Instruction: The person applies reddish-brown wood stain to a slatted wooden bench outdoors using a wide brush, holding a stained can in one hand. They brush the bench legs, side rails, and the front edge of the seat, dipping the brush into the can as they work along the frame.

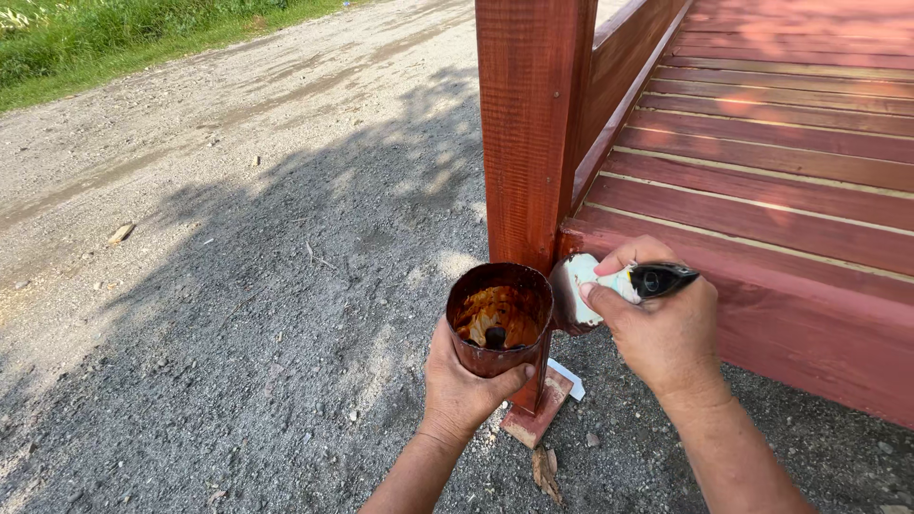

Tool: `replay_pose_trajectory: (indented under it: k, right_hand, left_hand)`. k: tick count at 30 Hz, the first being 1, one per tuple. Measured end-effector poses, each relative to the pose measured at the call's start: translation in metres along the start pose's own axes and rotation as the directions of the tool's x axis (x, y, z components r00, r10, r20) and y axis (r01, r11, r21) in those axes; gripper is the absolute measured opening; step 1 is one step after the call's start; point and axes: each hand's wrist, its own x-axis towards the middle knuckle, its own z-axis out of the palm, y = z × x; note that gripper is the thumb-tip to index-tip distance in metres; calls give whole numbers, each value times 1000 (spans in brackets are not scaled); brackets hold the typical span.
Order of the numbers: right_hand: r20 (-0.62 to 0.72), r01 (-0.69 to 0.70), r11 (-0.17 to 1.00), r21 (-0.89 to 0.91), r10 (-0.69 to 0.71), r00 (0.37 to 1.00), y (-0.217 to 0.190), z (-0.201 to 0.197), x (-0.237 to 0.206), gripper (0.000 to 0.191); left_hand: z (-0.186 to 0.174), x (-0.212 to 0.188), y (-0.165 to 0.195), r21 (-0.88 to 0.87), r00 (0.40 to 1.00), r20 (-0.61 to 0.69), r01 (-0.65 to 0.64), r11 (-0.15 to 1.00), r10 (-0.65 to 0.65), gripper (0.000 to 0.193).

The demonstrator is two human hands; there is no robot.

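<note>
Gravel ground beside red-stained deck (781,171); left hand (466,385) grip wrapped round paint cup (499,319); right hand (662,328) grip clenched on brush (619,283)

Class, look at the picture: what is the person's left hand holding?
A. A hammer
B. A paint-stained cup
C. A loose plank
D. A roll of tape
B: the left hand grips a paint-stained cup from below, beside the red wooden post, while the right hand holds a paintbrush.

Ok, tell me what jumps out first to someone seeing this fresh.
The red-stained wooden post and slatted deck fill the upper right. In the bottom centre, the left hand holds a stain-smeared cup by the post, and the right hand grips a paintbrush. Grey gravel spreads left.
</note>
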Motion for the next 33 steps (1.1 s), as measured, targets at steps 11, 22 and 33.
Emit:
replay_pose_trajectory:
  k: [11, 22, 33]
  right_hand:
    - [-311, 4, 900, 437, 147, 939, -36, -24, 41, 28]
    - [-78, 235, 967, -102, -243, 967, -57, -30, -2, 24]
    - [344, 755, 460, -466, -693, 634, 9, 3, -32, 14]
  left_hand:
    - [-6, 16, 21, -117, 986, -56, -162, 980, 156, 84]
    - [-16, 36, 50, -30, 977, -74, -203, 979, 200, 85]
    - [-37, 48, 11, 455, 972, -122, -125, 882, 200, 100]
